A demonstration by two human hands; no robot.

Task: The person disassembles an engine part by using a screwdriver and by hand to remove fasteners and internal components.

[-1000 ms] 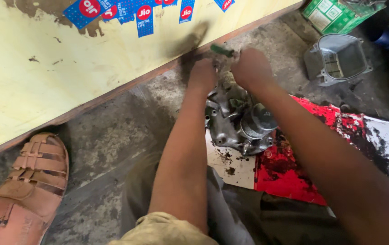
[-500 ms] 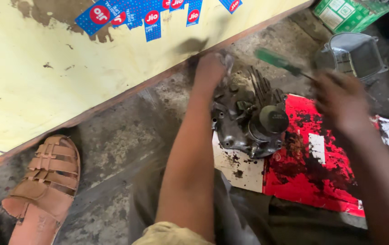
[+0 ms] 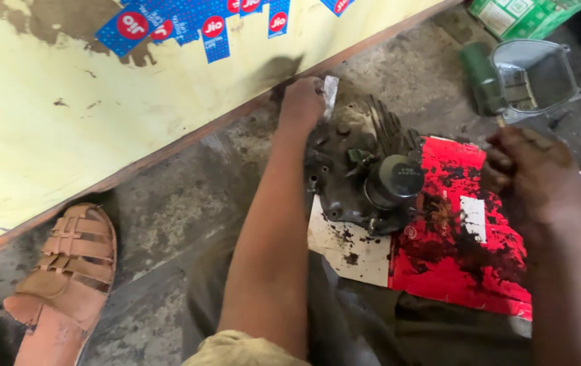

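Observation:
A grimy grey engine casing (image 3: 361,169) lies on the concrete floor, half on a red and white sheet of card (image 3: 460,251). My left hand (image 3: 302,103) rests on the casing's far top edge, next to the wall. My right hand (image 3: 528,173) hovers right of the casing over the red card, fingers curled around the thin shaft of a green-handled screwdriver (image 3: 481,78), whose blurred handle points away from me. Both hands are smeared with dark oil.
A yellow wall with blue stickers (image 3: 168,27) runs along the left. A brown sandal (image 3: 60,285) sits at lower left. An open grey metal cover (image 3: 534,71) and a green carton (image 3: 521,13) lie at upper right.
My right hand has pulled away from the casing top, swinging right with the screwdriver and then down over the red card. My left hand has stayed on the casing.

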